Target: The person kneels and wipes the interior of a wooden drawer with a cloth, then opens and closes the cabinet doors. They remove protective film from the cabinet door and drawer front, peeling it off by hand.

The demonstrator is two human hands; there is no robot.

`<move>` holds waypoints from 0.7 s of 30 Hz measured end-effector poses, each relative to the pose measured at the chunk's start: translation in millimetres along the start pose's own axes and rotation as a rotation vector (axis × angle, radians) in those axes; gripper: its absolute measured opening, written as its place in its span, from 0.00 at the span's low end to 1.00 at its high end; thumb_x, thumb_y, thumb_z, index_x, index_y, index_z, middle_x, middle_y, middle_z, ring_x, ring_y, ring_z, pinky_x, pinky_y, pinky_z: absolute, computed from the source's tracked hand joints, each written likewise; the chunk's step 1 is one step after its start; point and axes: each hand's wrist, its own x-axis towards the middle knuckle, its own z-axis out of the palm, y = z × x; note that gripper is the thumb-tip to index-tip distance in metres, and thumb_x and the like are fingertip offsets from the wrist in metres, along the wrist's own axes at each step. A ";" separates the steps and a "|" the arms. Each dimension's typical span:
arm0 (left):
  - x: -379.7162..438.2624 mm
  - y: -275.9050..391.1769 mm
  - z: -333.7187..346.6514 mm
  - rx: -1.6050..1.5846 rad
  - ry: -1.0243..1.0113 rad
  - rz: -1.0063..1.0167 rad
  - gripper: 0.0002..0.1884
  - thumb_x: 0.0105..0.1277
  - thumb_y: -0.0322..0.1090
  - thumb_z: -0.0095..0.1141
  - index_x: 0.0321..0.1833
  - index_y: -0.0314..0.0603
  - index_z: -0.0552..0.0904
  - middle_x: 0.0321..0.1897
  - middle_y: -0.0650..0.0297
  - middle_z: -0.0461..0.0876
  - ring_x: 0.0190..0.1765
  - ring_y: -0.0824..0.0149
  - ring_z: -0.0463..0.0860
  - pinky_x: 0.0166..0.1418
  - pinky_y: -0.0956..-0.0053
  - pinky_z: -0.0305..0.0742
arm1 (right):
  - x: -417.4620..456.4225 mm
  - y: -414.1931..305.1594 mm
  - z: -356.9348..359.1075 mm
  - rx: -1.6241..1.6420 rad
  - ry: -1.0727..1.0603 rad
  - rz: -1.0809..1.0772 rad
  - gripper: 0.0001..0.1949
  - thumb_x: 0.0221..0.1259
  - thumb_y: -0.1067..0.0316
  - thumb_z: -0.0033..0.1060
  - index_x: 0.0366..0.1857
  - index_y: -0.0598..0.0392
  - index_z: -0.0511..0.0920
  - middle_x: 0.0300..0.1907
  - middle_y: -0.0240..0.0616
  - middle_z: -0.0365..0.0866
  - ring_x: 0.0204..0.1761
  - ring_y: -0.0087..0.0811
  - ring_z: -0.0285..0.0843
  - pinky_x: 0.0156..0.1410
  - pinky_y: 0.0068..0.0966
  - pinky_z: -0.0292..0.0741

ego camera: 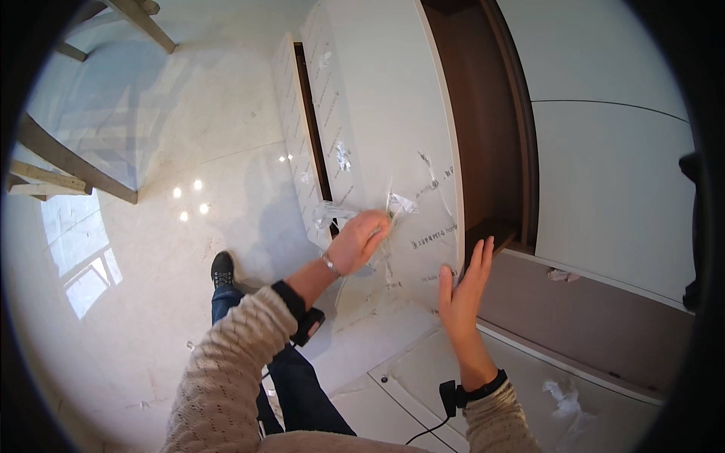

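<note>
My left hand (359,240) is closed, its fingers pinched on crumpled clear protective film (331,214). Around it is a pale cabinet panel (391,113) covered partly in film with printed writing. A torn, loose flap of film (402,204) stands up from the panel just beyond my fingers. My right hand (467,291) rests against the panel's near right corner, thumb on the pale face and fingers spread over the edge. Beside those fingers lies the dark brown open interior (481,124) of the cabinet.
White cabinet fronts (612,187) are at the right, with crumpled film (562,276) in the recess below. More film scraps (566,402) lie at lower right. A narrow dark gap (311,119) runs along the panel's left side. Wooden legs (79,158) stand on the glossy floor (153,272).
</note>
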 end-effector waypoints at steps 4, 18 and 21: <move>-14.0 18.9 1.7 0.011 0.033 -0.094 0.06 0.71 0.27 0.54 0.47 0.37 0.74 0.47 0.54 0.79 0.53 0.52 0.78 0.60 0.64 0.72 | 7.1 0.5 4.8 0.039 -0.051 0.005 0.34 0.70 0.61 0.56 0.73 0.70 0.55 0.77 0.64 0.46 0.77 0.62 0.48 0.77 0.48 0.53; 117.2 38.9 -49.6 0.193 0.333 -0.066 0.42 0.75 0.50 0.46 0.78 0.25 0.46 0.79 0.39 0.42 0.81 0.44 0.43 0.82 0.59 0.41 | 9.0 -4.6 -4.6 0.191 -0.172 0.054 0.36 0.67 0.62 0.59 0.71 0.73 0.55 0.73 0.65 0.56 0.73 0.62 0.58 0.76 0.46 0.57; 166.8 25.3 -34.4 0.145 0.289 -0.046 0.41 0.77 0.53 0.38 0.79 0.27 0.42 0.81 0.42 0.35 0.83 0.46 0.36 0.83 0.61 0.34 | 7.9 -1.2 -2.7 0.211 -0.176 0.039 0.36 0.66 0.61 0.60 0.71 0.72 0.56 0.72 0.64 0.58 0.71 0.61 0.60 0.75 0.46 0.58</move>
